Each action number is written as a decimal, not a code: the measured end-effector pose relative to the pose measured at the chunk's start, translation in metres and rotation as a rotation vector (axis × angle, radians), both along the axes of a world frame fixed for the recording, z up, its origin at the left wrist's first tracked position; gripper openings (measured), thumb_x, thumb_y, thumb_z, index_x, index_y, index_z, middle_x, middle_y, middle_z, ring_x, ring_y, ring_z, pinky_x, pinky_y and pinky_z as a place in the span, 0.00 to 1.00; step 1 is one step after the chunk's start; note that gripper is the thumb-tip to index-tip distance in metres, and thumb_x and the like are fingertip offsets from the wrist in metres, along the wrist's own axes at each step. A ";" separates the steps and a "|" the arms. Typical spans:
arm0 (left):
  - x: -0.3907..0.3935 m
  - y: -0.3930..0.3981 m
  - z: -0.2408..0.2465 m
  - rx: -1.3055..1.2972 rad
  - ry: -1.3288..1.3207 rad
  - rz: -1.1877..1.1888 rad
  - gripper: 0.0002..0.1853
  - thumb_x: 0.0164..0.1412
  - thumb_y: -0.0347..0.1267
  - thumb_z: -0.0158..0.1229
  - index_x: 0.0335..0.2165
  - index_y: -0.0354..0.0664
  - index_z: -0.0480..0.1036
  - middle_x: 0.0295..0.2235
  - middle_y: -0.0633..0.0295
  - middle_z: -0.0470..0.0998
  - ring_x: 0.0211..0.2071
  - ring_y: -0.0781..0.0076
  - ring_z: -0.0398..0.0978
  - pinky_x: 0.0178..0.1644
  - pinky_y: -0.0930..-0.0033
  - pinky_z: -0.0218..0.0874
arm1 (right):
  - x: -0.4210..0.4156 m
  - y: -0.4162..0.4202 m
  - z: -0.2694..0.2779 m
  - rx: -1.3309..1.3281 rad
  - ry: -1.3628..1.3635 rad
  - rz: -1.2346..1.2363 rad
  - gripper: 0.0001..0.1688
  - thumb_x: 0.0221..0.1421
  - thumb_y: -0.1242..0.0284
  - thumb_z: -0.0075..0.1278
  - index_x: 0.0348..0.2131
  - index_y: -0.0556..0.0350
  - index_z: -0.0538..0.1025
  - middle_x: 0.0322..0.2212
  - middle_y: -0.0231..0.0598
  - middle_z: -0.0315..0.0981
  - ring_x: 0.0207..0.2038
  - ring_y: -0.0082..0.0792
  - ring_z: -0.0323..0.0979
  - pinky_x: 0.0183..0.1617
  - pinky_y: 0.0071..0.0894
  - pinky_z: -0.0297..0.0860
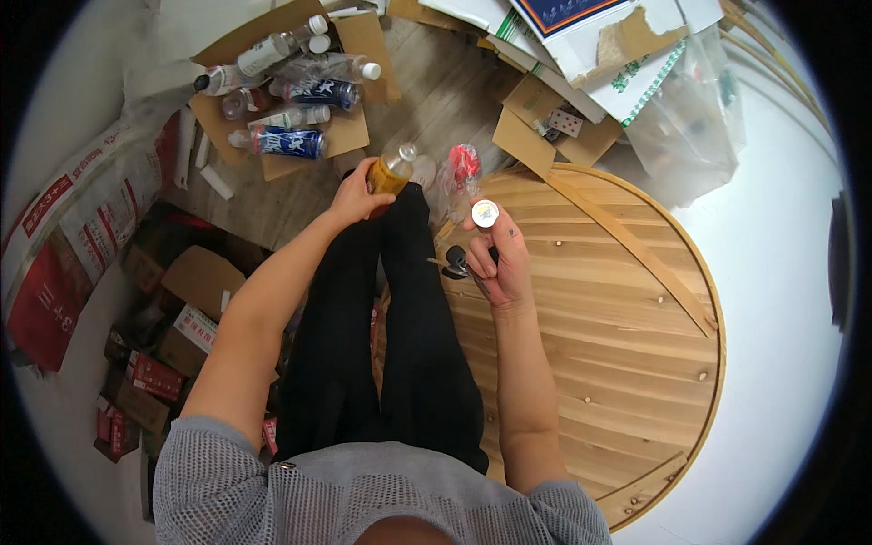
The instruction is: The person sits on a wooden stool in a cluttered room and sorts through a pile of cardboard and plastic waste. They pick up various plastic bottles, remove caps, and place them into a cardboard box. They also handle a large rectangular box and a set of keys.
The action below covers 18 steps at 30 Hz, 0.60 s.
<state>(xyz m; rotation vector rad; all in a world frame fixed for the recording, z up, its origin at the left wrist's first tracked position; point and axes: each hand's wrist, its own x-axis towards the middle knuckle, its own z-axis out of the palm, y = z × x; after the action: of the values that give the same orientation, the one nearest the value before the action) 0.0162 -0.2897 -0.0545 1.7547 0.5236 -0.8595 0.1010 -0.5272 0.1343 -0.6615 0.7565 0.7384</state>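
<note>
My left hand grips a clear plastic bottle with a yellow label; its neck shows no cap. In my right hand a round white bottle cap is held up between thumb and finger. A pair of scissors with black handles lies against the curled fingers of that hand; whether they are gripped is hard to tell. Beyond the hands, between them, is a crumpled clear plastic bag with something red.
An open cardboard box with several plastic bottles stands at the upper left. A round wooden board is on the right. Flattened cartons and a clear plastic bag are at the upper right, and small boxes are heaped at the left.
</note>
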 end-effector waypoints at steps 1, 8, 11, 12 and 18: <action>-0.009 -0.007 -0.025 0.019 0.013 0.029 0.40 0.42 0.35 0.72 0.54 0.38 0.62 0.45 0.52 0.74 0.47 0.63 0.72 0.52 0.66 0.61 | -0.004 -0.004 -0.012 -0.016 0.024 -0.011 0.22 0.66 0.64 0.42 0.52 0.63 0.66 0.35 0.41 0.72 0.13 0.13 0.50 0.16 0.13 0.49; 0.004 -0.051 -0.148 0.234 0.175 0.052 0.43 0.43 0.40 0.72 0.55 0.38 0.60 0.47 0.49 0.73 0.48 0.58 0.72 0.53 0.63 0.61 | -0.031 -0.037 -0.102 -0.048 0.121 -0.083 0.24 0.66 0.64 0.41 0.53 0.64 0.65 0.35 0.41 0.72 0.13 0.13 0.51 0.16 0.13 0.50; -0.009 -0.039 -0.218 0.321 0.125 0.110 0.44 0.42 0.39 0.73 0.55 0.36 0.60 0.48 0.49 0.73 0.49 0.55 0.71 0.53 0.61 0.61 | -0.037 -0.044 -0.140 0.028 0.131 -0.046 0.24 0.66 0.65 0.42 0.54 0.64 0.65 0.36 0.43 0.72 0.13 0.13 0.51 0.17 0.13 0.50; -0.006 -0.047 -0.230 0.351 0.146 0.091 0.45 0.41 0.39 0.73 0.55 0.35 0.60 0.49 0.49 0.73 0.50 0.55 0.71 0.53 0.61 0.61 | -0.040 -0.052 -0.153 0.055 0.127 -0.060 0.24 0.66 0.65 0.42 0.54 0.65 0.65 0.36 0.44 0.72 0.14 0.13 0.52 0.17 0.13 0.50; -0.008 -0.052 -0.273 0.383 0.235 0.053 0.42 0.41 0.42 0.73 0.51 0.34 0.63 0.47 0.48 0.74 0.50 0.56 0.71 0.53 0.60 0.63 | -0.054 -0.080 -0.199 0.176 0.105 -0.091 0.25 0.65 0.65 0.44 0.53 0.66 0.65 0.35 0.43 0.70 0.14 0.12 0.52 0.17 0.12 0.50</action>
<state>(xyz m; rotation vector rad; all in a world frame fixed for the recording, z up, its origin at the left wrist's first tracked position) 0.0078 -0.3416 -0.3279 1.9826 0.9359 -0.9816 0.0473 -0.6070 -0.0646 -0.4288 0.8021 0.7508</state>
